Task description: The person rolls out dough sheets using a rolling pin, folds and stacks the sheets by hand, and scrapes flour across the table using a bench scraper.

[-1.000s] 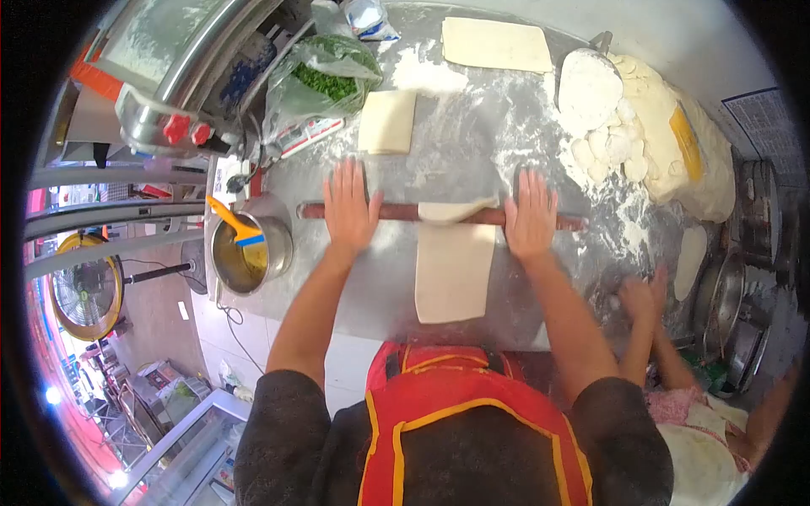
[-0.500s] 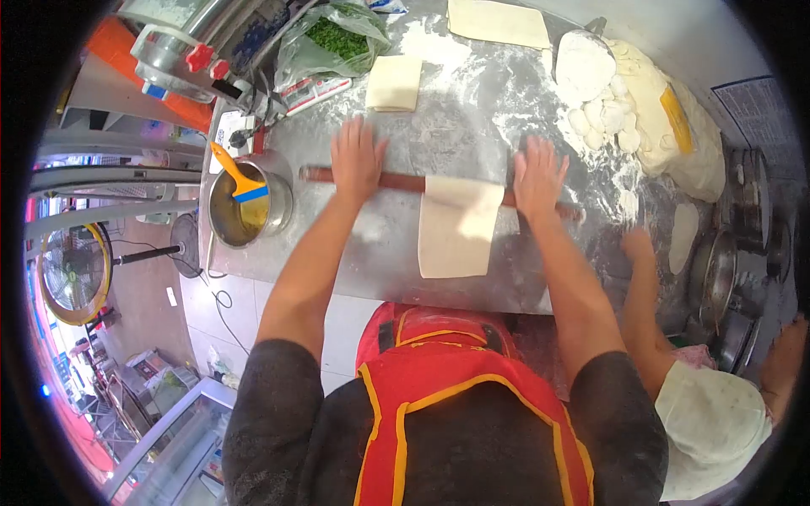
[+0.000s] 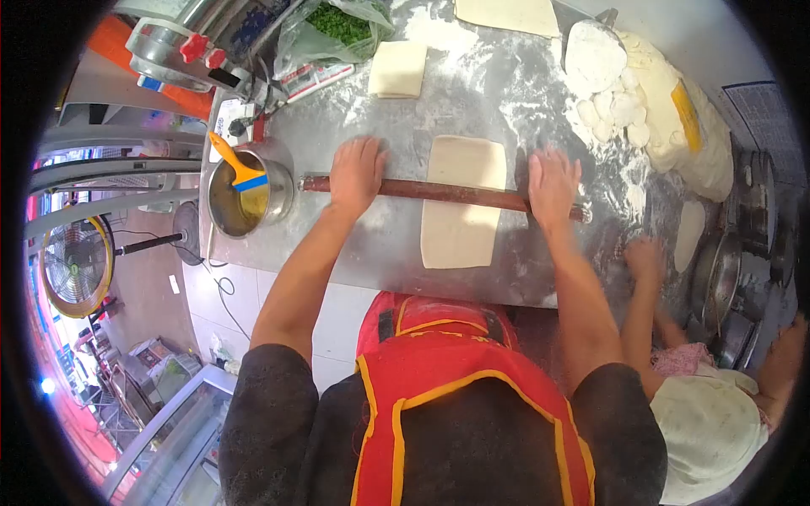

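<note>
My left hand (image 3: 355,176) presses down on a dark wooden rolling pin (image 3: 405,188) near its left end, the fingers reaching forward over it. Near the other end, my right hand (image 3: 553,185) lies on the pin in the same way. Both palms rest on top, with the fingers extended rather than wrapped around. Between the hands, the pin crosses a flat rectangular sheet of pale dough (image 3: 461,236), which lies lengthwise on the floury metal table (image 3: 346,266).
A folded dough piece (image 3: 397,70) and bagged chopped greens (image 3: 339,23) lie at the back. To the left stands a metal pot (image 3: 283,204) with an orange brush (image 3: 226,153). Dough under plastic (image 3: 700,160) sits right, near another person's hand (image 3: 645,257).
The dough's far end, draped over the pin before, now lies flat beyond it. Both hands have come slightly nearer to me, and their fingers are less spread.
</note>
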The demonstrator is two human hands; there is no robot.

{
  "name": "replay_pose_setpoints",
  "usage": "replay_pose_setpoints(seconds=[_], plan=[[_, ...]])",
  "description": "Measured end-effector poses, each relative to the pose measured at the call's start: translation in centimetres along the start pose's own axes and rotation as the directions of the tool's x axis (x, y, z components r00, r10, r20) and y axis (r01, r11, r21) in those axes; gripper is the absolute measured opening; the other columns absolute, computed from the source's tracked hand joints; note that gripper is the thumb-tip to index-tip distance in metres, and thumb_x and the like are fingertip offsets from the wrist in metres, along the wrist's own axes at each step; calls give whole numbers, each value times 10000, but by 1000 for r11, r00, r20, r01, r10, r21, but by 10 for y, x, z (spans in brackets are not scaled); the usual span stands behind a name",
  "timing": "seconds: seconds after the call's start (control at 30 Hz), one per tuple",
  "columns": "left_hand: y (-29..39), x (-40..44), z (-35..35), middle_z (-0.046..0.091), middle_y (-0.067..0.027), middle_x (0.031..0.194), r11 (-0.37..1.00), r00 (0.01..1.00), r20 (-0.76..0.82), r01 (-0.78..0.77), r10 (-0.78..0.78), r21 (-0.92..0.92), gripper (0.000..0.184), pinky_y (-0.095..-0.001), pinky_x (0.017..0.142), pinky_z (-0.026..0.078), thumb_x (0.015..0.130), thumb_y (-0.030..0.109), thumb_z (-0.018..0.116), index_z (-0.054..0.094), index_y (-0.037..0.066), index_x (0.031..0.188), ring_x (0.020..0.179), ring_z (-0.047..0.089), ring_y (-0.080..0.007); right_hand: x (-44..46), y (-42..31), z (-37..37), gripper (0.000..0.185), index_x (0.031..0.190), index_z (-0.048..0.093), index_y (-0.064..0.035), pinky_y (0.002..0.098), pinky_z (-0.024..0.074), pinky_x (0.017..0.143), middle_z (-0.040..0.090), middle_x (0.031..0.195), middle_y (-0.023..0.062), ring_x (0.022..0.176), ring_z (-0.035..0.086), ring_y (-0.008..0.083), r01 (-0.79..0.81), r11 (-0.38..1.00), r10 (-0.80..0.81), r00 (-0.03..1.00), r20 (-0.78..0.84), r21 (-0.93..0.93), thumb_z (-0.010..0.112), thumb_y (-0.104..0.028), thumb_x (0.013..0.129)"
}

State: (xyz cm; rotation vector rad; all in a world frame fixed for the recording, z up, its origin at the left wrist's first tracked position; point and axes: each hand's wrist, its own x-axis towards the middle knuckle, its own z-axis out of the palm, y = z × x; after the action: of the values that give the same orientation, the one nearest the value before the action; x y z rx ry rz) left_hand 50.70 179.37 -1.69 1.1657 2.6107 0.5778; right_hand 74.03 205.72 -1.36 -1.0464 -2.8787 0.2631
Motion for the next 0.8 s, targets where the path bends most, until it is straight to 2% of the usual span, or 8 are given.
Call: replay_pose_setpoints(seconds=[0.03, 0.1, 0.27, 0.37, 0.4, 0.57, 0.73, 0.8], plan=[[2, -5, 7, 499, -158, 1370, 995, 997, -66, -43, 49, 90, 456, -508, 1107, 255, 908, 257, 574, 512, 48, 1310, 1321, 401, -341, 4, 0, 4, 437, 1339, 519, -67, 541, 226, 1135, 458, 1428, 154, 1333, 404, 304, 58, 997, -63, 987, -146, -44, 521, -289, 962], [5, -27, 20, 462, -157, 1417, 956, 970, -186, -100, 155, 274, 470, -513, 1120, 238, 913, 255, 566, 499, 51, 1330, 1353, 370, -347, -28, 1, 10, 480, 1379, 476, -74, 539, 216, 1139, 434, 1450, 154, 1353, 383, 305, 90, 995, -96, 985, -144, -46, 520, -300, 957], [25, -146, 13, 435, -193, 1441, 984, 992, -79, -85, 98, 157, 578, -535, 1130, 223, 894, 317, 584, 460, -5, 1358, 1353, 379, -366, -162, 2, 16, 556, 1440, 392, -77, 589, 178, 1132, 390, 1488, 153, 1380, 350, 323, 44, 998, -42, 998, -36, 55, 504, -319, 952], [18, -131, 14, 459, -193, 1420, 969, 989, 3, -144, 146, 203, 604, -555, 1131, 205, 863, 309, 625, 464, -7, 1352, 1342, 398, -363, -141, -4, 2, 574, 1445, 376, -74, 611, 161, 1126, 390, 1487, 154, 1380, 349, 327, -1, 1000, 1, 1000, 12, 27, 519, -313, 944], [15, -115, 16, 481, -193, 1400, 956, 973, -76, -195, 216, 219, 625, -571, 1128, 191, 848, 332, 643, 470, -1, 1348, 1328, 419, -360, -130, -7, -3, 581, 1447, 370, -74, 617, 156, 1125, 390, 1486, 155, 1380, 348, 328, -19, 1000, 19, 999, 34, -3, 527, -312, 940], [25, -152, 9, 389, -120, 1485, 974, 982, 116, -164, 147, 155, 706, -525, 1127, 208, 810, 333, 688, 413, 82, 1410, 1389, 340, -277, -177, -1, 10, 577, 1400, 427, -90, 589, 172, 1132, 468, 1391, 139, 1305, 423, 307, 118, 992, -118, 993, 10, 49, 603, -286, 887], [7, -157, 17, 566, -107, 1055, 964, 967, 77, -249, 242, 94, 472, -452, 917, 370, 757, 232, 701, 549, 77, 1177, 1024, 536, -289, -171, 17, 10, 596, 1326, 482, -109, 566, 205, 1131, 526, 1241, 120, 1208, 477, 290, 240, 959, -256, 962, 99, 149, 716, -161, 781], [1, -152, 11, 556, -102, 971, 967, 968, -81, -229, 238, 112, 406, -429, 836, 377, 742, 203, 694, 560, 80, 1105, 945, 536, -295, -122, 0, -7, 550, 1269, 515, -105, 572, 207, 1129, 543, 1201, 116, 1182, 485, 303, 278, 955, -278, 960, -7, 100, 721, -130, 760]])
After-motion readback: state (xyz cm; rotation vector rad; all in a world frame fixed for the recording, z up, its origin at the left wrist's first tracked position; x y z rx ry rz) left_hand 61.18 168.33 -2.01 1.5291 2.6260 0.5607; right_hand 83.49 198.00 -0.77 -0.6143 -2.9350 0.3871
